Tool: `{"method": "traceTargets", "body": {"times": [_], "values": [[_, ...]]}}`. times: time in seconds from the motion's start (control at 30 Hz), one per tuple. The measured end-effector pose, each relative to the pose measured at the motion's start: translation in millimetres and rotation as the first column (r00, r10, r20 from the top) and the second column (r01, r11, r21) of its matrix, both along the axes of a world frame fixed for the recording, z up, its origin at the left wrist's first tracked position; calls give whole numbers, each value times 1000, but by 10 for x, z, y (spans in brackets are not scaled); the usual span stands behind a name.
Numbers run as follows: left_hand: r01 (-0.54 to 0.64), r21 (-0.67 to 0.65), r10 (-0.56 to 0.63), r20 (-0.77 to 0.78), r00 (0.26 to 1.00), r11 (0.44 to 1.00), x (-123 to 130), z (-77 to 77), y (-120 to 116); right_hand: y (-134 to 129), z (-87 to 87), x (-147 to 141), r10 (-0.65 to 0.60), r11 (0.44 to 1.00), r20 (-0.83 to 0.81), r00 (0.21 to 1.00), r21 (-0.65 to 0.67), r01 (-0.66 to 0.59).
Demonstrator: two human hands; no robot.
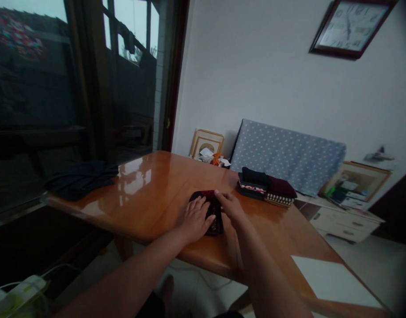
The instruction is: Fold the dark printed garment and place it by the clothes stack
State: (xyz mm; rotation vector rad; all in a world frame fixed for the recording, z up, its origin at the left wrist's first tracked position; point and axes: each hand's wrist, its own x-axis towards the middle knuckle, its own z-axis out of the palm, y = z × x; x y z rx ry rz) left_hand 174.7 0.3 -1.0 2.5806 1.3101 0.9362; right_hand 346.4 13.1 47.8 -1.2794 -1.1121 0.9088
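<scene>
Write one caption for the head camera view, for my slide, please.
Left hand and right hand on a folded dark patterned cloth on a glossy wooden table, beside stacked folded clothes.

Glossy wood table [156, 185], matt folded cloth [216, 225]
Varnish shines on the wood; the sheet of paper [333, 280] looks smooth and matt.

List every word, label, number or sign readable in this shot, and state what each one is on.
No text can be read.
Wall clock: numerals too blurred to read.
Framed picture on the low white cabinet: any writing too small and blurred to read.
</scene>
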Motion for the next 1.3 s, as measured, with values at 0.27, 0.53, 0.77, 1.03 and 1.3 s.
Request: {"method": "traceTargets", "body": {"times": [0.27, 0.53, 0.77, 1.03, 1.3], "values": [[18, 6, -18, 6, 1000, 1000, -45, -21, -55, 451, -179, -155, 107, 993, 5, 994, -50, -106], [68, -125, -82, -115, 990, 990, -81, 22, -14, 607, -500, -115, -68, 988, 90, 994, -129, 80], [68, -166, -91, -132, 987, 984, -70, 33, -5, 468, -443, 78, -28, 952, 93, 995, -300, 55], [153, -178, -175, -117, 978, 972, -156, 100, -23, 138, -458, 102, 15, 909, -29, 999, -417, -26], [215, -14, -216, -33, 976, 976, -264, 66, -225, -86, -388, -176, 7, 939, -303, 953, -326, -111]]}}
